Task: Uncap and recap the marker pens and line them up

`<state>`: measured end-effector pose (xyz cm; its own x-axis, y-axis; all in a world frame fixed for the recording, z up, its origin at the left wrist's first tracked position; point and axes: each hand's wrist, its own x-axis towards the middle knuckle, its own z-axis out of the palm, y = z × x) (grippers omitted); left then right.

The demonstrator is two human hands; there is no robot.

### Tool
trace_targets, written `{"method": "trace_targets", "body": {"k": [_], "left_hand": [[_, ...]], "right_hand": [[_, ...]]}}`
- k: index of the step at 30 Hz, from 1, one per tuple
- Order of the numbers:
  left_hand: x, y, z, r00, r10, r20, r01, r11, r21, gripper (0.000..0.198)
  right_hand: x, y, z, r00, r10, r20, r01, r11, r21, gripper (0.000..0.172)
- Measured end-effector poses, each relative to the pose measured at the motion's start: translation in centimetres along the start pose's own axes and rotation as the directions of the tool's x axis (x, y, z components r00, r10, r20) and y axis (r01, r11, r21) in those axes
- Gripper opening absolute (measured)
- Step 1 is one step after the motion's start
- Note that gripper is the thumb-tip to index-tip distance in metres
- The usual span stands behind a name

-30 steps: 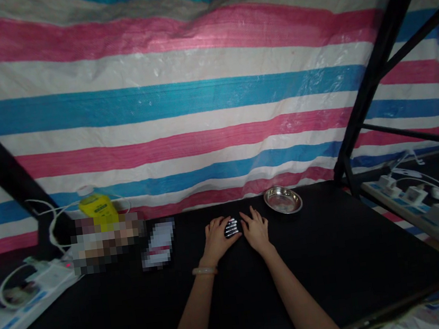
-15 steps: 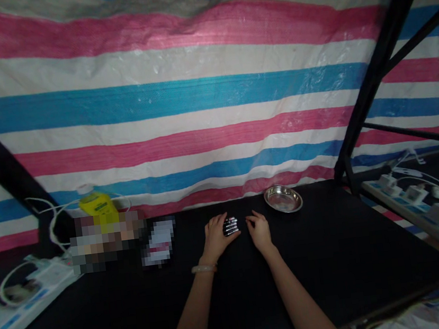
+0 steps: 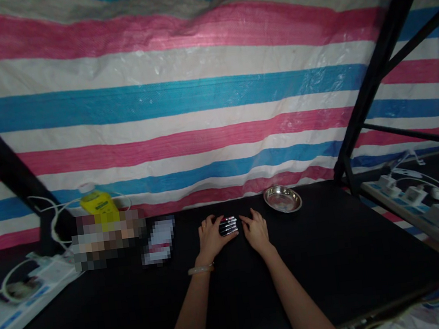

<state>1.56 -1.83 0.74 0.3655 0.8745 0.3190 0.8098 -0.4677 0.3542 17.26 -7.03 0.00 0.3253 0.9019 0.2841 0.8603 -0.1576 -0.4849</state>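
Head view. A row of small dark cylinders (image 3: 227,225) with red and silvery bands lies side by side on the black bench (image 3: 335,257), near its far edge, between the two hands. Left hand (image 3: 210,237), bracelet (image 3: 200,269) at the wrist: fingers curled over the left ends of the cylinders and touching them; whether it grips or merely rests there cannot be told. Right hand (image 3: 256,230): flat, palm down, fingers spread and grasping nothing, fingertips just beside the right ends. The cylinders are too small here to identify. Judged from their look they are light, rigid and smooth-skinned, so prone to roll apart and to slip from a loose pinch; not fragile. Best hold: as one bundle, pressed together from both ends or pinched across the middle of the row, thumb below and fingers above. A steel dish (image 3: 282,198) stands near, to the right of the right hand. A yellow device (image 3: 97,206) and a power strip (image 3: 26,284) lie well apart at left, a second strip (image 3: 416,204) at right, a striped tarp (image 3: 179,94) behind
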Motion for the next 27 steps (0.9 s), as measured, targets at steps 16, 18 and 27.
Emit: {"method": "trace_targets", "body": {"k": [16, 18, 27], "left_hand": [[1.1, -1.1, 1.2, 0.991, 0.114, 0.065, -0.111, 0.993, -0.046, 0.077], [1.2, -1.3, 1.3, 0.987, 0.147, 0.072, -0.142, 0.988, -0.064, 0.082], [1.2, -0.8, 0.7, 0.979, 0.173, 0.107, -0.165, 0.983, -0.082, 0.084]], "right_hand": [[-0.5, -0.8, -0.5, 0.995, -0.079, 0.068, 0.086, 0.990, -0.110, 0.039], [-0.5, -0.8, -0.5, 0.994, -0.082, 0.070, 0.091, 0.988, -0.128, 0.040], [-0.5, -1.0, -0.4, 0.993, -0.077, 0.088, 0.093, 0.977, -0.190, 0.039]]}}
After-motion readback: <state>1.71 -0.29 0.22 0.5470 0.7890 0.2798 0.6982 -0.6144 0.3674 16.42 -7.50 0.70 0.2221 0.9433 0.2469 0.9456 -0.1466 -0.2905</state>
